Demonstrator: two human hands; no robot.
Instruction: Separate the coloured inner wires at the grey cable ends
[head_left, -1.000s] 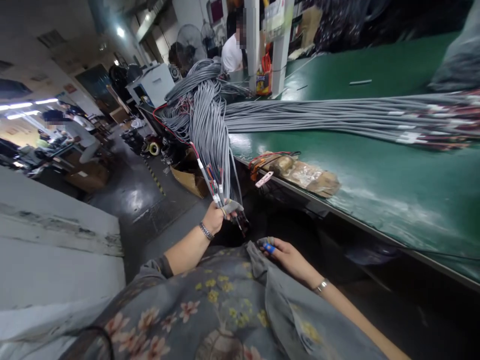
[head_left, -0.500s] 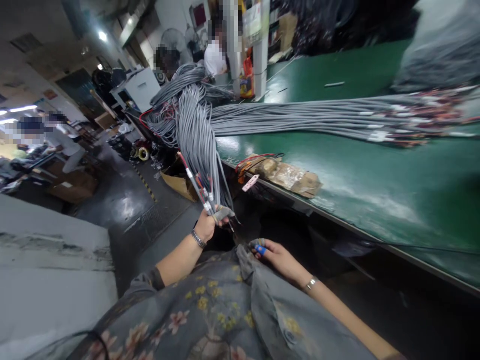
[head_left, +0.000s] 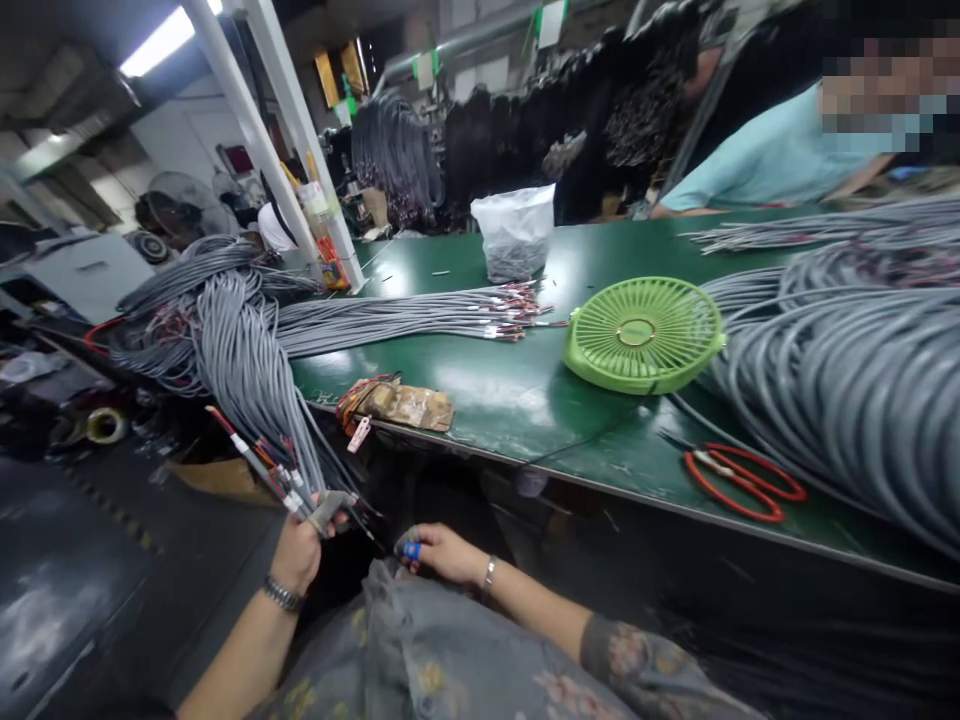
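Note:
My left hand (head_left: pixel 301 545), with grey wrapping on its thumb, is closed around several grey cables (head_left: pixel 306 440). Their stripped ends show red, orange and white bits above the fist, and thin dark wire tips stick out to its right. These cables hang over the bench edge from a large heap of grey cable (head_left: pixel 232 310). Just right of those tips, my right hand (head_left: pixel 446 555) has its fingers pinched together, with blue tape around one finger. Whatever the pinch holds, if anything, is too small to make out.
On the green bench (head_left: pixel 510 400) lie a taped brown block (head_left: pixel 412 405), more cables (head_left: pixel 390 318), a green fan (head_left: pixel 637 335), red-handled scissors (head_left: pixel 742 480) and big grey coils (head_left: pixel 862 370). A white bag (head_left: pixel 517 235) stands behind. Across the bench is a person in light blue (head_left: pixel 772 155).
My view has swung to the right, bringing the fan, scissors, coils, white bag and person across the bench into sight. Left hand still grips the cables; right hand stays pinched beside their ends.

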